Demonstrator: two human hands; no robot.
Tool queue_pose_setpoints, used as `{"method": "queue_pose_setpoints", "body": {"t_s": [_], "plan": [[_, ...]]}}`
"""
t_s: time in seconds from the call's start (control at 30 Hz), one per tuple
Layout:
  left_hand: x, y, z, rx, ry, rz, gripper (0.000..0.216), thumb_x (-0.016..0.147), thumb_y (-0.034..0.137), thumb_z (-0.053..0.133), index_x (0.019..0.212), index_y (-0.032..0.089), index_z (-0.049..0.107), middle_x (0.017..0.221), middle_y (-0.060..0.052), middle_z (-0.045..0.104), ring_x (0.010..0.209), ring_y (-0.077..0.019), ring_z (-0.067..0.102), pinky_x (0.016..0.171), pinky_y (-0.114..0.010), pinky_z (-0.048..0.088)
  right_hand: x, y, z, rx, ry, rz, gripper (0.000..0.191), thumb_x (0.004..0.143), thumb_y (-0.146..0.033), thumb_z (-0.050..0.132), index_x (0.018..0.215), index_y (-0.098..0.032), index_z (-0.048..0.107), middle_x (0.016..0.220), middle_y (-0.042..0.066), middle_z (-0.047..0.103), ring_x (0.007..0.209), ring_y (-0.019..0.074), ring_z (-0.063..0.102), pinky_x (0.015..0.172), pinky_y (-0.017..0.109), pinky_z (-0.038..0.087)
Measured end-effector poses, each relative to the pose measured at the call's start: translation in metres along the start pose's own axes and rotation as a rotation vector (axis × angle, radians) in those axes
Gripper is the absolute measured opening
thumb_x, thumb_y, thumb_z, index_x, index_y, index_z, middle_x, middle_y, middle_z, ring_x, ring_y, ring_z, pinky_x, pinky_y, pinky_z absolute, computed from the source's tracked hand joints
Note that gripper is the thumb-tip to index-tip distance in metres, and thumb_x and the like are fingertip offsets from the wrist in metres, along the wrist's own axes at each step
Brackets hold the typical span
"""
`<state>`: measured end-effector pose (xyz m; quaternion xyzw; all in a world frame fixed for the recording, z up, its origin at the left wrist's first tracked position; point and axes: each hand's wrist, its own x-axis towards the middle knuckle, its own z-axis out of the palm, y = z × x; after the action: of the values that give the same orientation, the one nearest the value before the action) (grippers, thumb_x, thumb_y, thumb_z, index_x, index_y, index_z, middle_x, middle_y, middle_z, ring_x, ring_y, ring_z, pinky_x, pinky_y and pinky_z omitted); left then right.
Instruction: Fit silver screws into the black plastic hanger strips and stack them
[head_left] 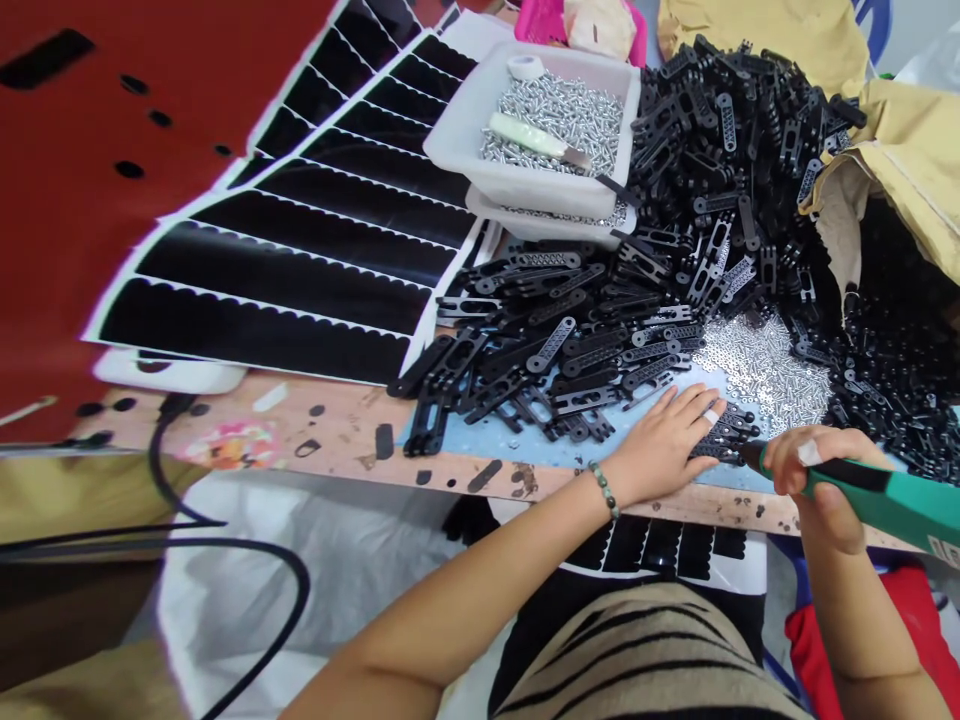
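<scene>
My left hand (pixel 670 437) lies flat on the blue work surface with its fingers stretched out, pressing down on a small stack of black plastic strips (pixel 724 437). A bead bracelet sits on its wrist. My right hand (pixel 821 478) is wrapped round a green electric screwdriver (pixel 892 500), whose tip points at the strips under my left fingers. White tape wraps one finger on each hand. A patch of loose silver screws (pixel 757 368) lies just beyond both hands.
A large heap of black plastic strips (pixel 675 250) covers the table. Two stacked white trays (pixel 525 185) hold screws. Black scalloped sticker sheets (pixel 315 250) lie at left. A yellow sack (pixel 892 150) spills parts at right. A black cable (pixel 247 530) hangs below the table edge.
</scene>
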<state>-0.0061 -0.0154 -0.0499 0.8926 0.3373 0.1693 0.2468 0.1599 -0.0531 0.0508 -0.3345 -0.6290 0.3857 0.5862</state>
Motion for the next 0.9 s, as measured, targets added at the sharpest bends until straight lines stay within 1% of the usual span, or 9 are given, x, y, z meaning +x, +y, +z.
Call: {"method": "queue_pose_setpoints", "body": {"t_s": [0.17, 0.27, 0.33, 0.5, 0.6, 0.77, 0.9], "plan": [[0.0, 0.001, 0.0, 0.006, -0.003, 0.01, 0.067, 0.086, 0.044, 0.057, 0.141, 0.016, 0.03, 0.148, -0.013, 0.033, 0.141, -0.0273, 0.02, 0.115, -0.048, 0.019, 0.0, 0.016, 0.003, -0.038, 0.018, 0.058, 0.01, 0.083, -0.031, 0.061, 0.086, -0.022, 0.058, 0.055, -0.005, 0.053, 0.045, 0.0121, 0.053, 0.048, 0.028, 0.047], [0.001, 0.002, 0.0, 0.014, 0.005, 0.007, 0.065, 0.087, 0.043, 0.056, 0.14, 0.015, 0.032, 0.148, -0.013, 0.034, 0.14, -0.0274, 0.021, 0.115, -0.049, 0.019, 0.0, 0.018, 0.003, -0.1, -0.004, 0.07, 0.013, 0.081, -0.034, 0.063, 0.086, -0.022, 0.058, 0.056, -0.005, 0.054, 0.044, 0.0117, 0.053, 0.047, 0.028, 0.047], [0.001, 0.002, 0.0, 0.022, 0.013, 0.007, 0.065, 0.087, 0.044, 0.056, 0.14, 0.016, 0.032, 0.147, -0.013, 0.034, 0.14, -0.0273, 0.022, 0.115, -0.048, 0.019, 0.001, 0.013, 0.002, -0.097, -0.005, 0.058, 0.014, 0.081, -0.034, 0.064, 0.088, -0.022, 0.06, 0.056, -0.004, 0.055, 0.045, 0.0122, 0.053, 0.049, 0.029, 0.048], [0.001, 0.001, 0.001, 0.045, 0.022, 0.016, 0.065, 0.088, 0.045, 0.055, 0.14, 0.016, 0.031, 0.147, -0.012, 0.035, 0.14, -0.0269, 0.022, 0.115, -0.047, 0.019, -0.002, -0.01, -0.003, 0.041, 0.048, -0.039, 0.012, 0.082, -0.028, 0.062, 0.092, -0.021, 0.062, 0.057, -0.003, 0.055, 0.047, 0.0131, 0.053, 0.052, 0.031, 0.047], [0.001, 0.001, 0.001, 0.049, 0.021, 0.014, 0.063, 0.089, 0.045, 0.054, 0.14, 0.016, 0.031, 0.148, -0.012, 0.033, 0.14, -0.027, 0.022, 0.115, -0.047, 0.018, -0.005, -0.014, -0.006, 0.05, 0.054, -0.012, 0.011, 0.082, -0.028, 0.062, 0.091, -0.021, 0.061, 0.056, -0.003, 0.055, 0.047, 0.0129, 0.052, 0.052, 0.031, 0.047], [0.002, 0.001, 0.0, 0.057, 0.007, 0.014, 0.063, 0.089, 0.045, 0.054, 0.14, 0.016, 0.031, 0.148, -0.012, 0.033, 0.14, -0.0271, 0.022, 0.115, -0.046, 0.018, -0.011, -0.002, -0.006, 0.009, 0.045, 0.03, 0.011, 0.084, -0.031, 0.061, 0.09, -0.022, 0.06, 0.054, -0.004, 0.053, 0.046, 0.0127, 0.052, 0.052, 0.031, 0.047], [0.001, 0.001, 0.0, 0.059, 0.012, 0.014, 0.064, 0.089, 0.047, 0.053, 0.14, 0.016, 0.031, 0.148, -0.012, 0.033, 0.14, -0.027, 0.022, 0.115, -0.046, 0.017, -0.013, 0.005, -0.007, 0.003, 0.019, 0.038, 0.011, 0.084, -0.029, 0.061, 0.091, -0.021, 0.06, 0.055, -0.004, 0.054, 0.047, 0.0128, 0.053, 0.051, 0.031, 0.047]]}}
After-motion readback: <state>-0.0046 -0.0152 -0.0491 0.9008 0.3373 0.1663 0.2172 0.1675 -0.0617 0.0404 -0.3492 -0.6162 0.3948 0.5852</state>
